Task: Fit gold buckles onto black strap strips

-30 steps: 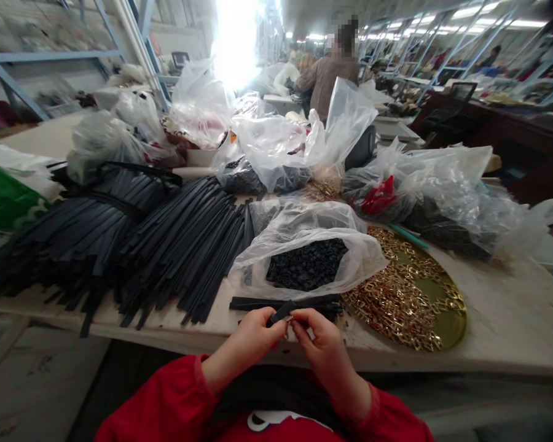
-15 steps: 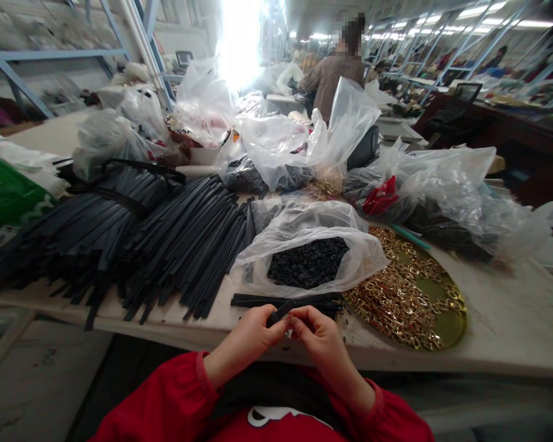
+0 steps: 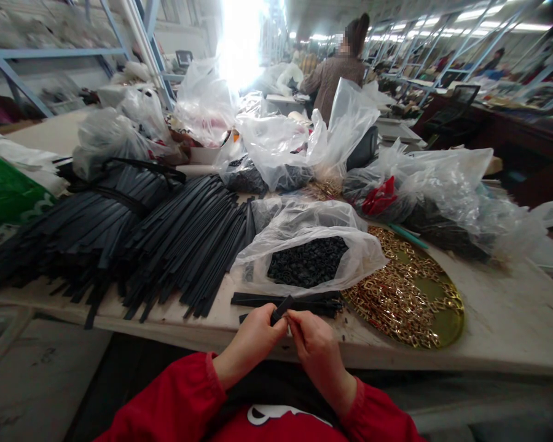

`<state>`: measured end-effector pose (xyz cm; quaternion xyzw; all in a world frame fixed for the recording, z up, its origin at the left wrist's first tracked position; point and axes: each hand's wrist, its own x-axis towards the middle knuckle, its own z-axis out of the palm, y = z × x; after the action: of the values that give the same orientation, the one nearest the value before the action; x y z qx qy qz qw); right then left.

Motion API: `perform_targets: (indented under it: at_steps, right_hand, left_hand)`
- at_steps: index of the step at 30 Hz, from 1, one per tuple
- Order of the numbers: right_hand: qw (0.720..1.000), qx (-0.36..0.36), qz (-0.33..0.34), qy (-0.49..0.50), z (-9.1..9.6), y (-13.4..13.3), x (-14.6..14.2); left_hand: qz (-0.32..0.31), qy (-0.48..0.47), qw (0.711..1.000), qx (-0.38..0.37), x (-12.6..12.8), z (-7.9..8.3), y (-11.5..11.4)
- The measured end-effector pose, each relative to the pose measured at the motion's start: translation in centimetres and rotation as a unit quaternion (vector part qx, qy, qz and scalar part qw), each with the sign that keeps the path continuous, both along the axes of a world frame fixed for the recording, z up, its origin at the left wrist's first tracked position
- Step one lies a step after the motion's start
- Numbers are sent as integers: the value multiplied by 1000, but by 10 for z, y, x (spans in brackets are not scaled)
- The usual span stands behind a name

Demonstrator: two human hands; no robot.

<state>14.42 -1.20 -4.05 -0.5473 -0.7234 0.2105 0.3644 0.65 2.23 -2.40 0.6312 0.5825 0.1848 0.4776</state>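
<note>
My left hand (image 3: pixel 258 336) is closed on a black strap (image 3: pixel 283 308), whose end sticks up past the thumb. Right beside it, my right hand (image 3: pixel 312 341) is pinched at the strap's end; what lies between those fingertips is hidden. Just beyond both hands, finished-looking black straps (image 3: pixel 253 299) lie flat along the table. Behind these stands an open clear plastic bag (image 3: pixel 373 250) of small black loops (image 3: pixel 306 263). On the right, a round gold tray (image 3: pixel 455 328) carries a heap of gold metal buckles (image 3: pixel 391 301).
Two big bundles of black straps (image 3: pixel 184 239) cover the table's left side. Stuffed plastic bags (image 3: pixel 442 190) line the back, with a teal stick (image 3: pixel 410 236) near the tray. A green bag (image 3: pixel 9 187) sits far left. A co-worker (image 3: pixel 336 80) stands beyond the table (image 3: pixel 511 325).
My right hand has turned, its fingers now pointing more upward, and its forearm has drawn inward. The strap end in my left hand stands up a little more.
</note>
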Motion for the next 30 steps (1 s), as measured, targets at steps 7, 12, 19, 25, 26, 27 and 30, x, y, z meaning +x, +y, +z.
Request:
perform_targets:
  at_steps: [7, 12, 19, 25, 26, 27, 30]
  right_hand:
    - [988, -106, -6, 115, -10, 6, 0]
    - [847, -321, -56, 419, -6, 8, -1]
    - [733, -382, -61, 559, 5, 7, 1]
    - [825, -309, -44, 471, 8, 3, -6]
    - [838, -292, -33, 459, 8, 2, -7]
    - [849, -281, -24, 447, 6, 1, -7]
    - [863, -278, 1, 421, 1, -1, -8]
  left_hand:
    - [-30, -65, 993, -90, -6, 7, 1]
    - [-33, -56, 997, -42, -16, 17, 6]
    - [-70, -28, 997, 1, -27, 29, 3]
    - [-63, -18, 997, 48, -21, 28, 3]
    - [-70, -12, 996, 46, -20, 26, 3]
    - [-76, -7, 996, 44, -19, 24, 2]
    - [-79, 1, 996, 32, -17, 18, 2]
